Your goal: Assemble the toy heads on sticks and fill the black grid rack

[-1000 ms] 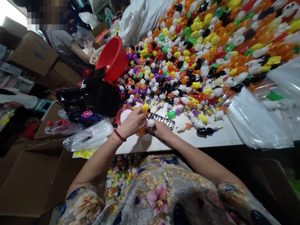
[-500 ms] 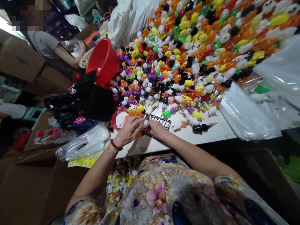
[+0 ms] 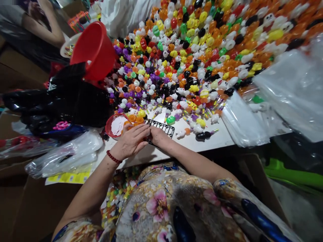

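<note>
My left hand (image 3: 132,141), with a red bead bracelet (image 3: 114,157) at its wrist, is closed, its fingers pressed together over the fingertips of my right hand (image 3: 159,137). My right hand is curled closed above a black plastic grid rack (image 3: 164,127). Whatever lies between the two hands is hidden behind the left fingers. Several orange plastic pieces (image 3: 137,119) sit just beyond the left fingers. Beside them stands a small red basket (image 3: 109,127) holding flat white pieces (image 3: 118,125).
A large heap of colourful plastic figures (image 3: 176,60) covers the white table (image 3: 156,154). Clear plastic bags lie at right (image 3: 242,121) and left (image 3: 73,153). A black bag (image 3: 88,104) and a red bucket (image 3: 92,50) stand at left. Another person's arm (image 3: 42,28) shows behind.
The view has shifted, so the table things sit further left. The small white piece seen between my hands earlier is now out of sight, with the left fingers laid over the right.
</note>
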Demonstrator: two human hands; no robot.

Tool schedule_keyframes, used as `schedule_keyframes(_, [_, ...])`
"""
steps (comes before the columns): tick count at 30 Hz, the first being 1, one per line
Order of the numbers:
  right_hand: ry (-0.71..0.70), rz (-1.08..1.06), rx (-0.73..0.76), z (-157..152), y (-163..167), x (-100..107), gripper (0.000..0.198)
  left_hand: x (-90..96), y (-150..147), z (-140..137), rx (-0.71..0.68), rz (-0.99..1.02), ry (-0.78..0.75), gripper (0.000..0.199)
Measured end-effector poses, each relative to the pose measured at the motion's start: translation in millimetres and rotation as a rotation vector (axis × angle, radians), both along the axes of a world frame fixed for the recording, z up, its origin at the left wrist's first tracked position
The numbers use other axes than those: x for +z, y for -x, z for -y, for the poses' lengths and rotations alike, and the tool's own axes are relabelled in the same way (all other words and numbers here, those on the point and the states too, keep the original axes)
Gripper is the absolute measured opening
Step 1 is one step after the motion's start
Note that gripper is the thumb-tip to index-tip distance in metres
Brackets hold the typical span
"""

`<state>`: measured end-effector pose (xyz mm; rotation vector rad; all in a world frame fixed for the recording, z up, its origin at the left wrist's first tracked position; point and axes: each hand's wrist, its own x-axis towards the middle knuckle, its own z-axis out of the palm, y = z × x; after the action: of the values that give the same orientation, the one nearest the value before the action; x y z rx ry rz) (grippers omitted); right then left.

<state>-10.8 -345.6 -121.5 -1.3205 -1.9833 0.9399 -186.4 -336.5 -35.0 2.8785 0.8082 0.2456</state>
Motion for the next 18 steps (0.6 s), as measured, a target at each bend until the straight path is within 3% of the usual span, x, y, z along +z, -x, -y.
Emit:
schedule_keyframes(5, [-0.001,0.066,-0.024,1,2,0,0.012,-4.9,-5,-1,0.04,0.014,-0.096,0.044])
schedule_keyframes(10, [-0.343,0.033,-0.032,32,-44,13,0.027,-5.8,-6,4,0.087,0.066,-0.148,0.043])
schedule_keyframes(13, [-0.477,0.291,-0.239,61,-95,19,0.026,-7.2,-5,7,0.092,0.1,-0.153,0.045])
schedule_keyframes(15, [-0.493,0.502,-0.355,74,-125,19,0.024,-7.7,-5,7,0.097,0.12,-0.146,0.047])
schedule_keyframes(18, [-0.489,0.729,-0.417,77,-149,13,0.021,-6.8,-7,7,0.109,0.155,-0.145,0.049])
